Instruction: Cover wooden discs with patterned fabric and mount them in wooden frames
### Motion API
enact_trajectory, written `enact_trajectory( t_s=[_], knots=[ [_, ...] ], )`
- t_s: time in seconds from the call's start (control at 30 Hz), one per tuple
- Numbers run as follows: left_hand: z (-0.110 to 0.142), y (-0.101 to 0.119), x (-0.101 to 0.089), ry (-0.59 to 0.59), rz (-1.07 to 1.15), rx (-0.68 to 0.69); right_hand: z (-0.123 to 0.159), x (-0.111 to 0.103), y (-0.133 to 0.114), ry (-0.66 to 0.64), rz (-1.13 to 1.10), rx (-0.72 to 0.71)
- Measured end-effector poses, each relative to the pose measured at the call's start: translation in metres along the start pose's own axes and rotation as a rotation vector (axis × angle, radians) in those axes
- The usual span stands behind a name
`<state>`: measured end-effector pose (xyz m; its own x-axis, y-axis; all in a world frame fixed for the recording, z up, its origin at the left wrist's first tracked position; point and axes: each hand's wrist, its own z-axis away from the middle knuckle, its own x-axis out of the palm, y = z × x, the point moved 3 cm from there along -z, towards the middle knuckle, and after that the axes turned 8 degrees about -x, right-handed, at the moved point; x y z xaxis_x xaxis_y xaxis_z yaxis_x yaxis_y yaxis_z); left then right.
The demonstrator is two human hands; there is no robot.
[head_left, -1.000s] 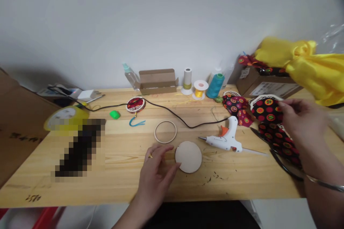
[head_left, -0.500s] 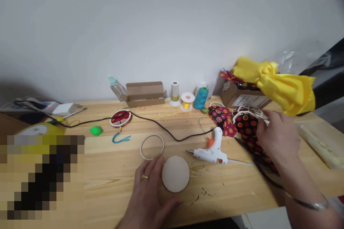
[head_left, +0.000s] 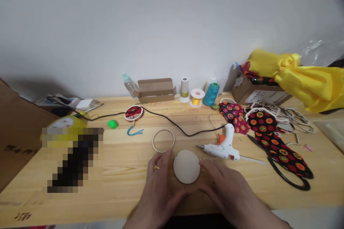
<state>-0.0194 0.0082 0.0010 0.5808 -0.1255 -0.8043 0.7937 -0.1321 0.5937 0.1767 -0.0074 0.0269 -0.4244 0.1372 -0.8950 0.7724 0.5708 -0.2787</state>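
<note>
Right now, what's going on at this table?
A person's left hand and right hand frame a pale disc lying on the table. The fingers are close to its edge; whether they touch it is hard to tell. A thin ring lies just beyond the left hand. To the right of the disc lies a white glue gun, with black scissors farther right.

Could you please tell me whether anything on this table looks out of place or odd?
Nothing clearly looks spilled or damaged. Slightly untidy, though: the black-handled scissors lie partly beneath the patterned fabric, where they could be overlooked, and the glue gun lies on its side on the wooden table, not upright.
</note>
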Motion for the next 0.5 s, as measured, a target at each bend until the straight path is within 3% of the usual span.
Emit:
enact_trajectory(
  t_s=[0.23,0.5],
  knots=[
    [0.0,-0.009,0.013,0.154,0.021,0.016,0.007,0.02,0.007,0.01,0.016,-0.022],
    [-0.017,-0.026,0.03,0.126,-0.149,-0.011,0.014,0.05,0.025,-0.176,-0.061,0.099]
  ],
)
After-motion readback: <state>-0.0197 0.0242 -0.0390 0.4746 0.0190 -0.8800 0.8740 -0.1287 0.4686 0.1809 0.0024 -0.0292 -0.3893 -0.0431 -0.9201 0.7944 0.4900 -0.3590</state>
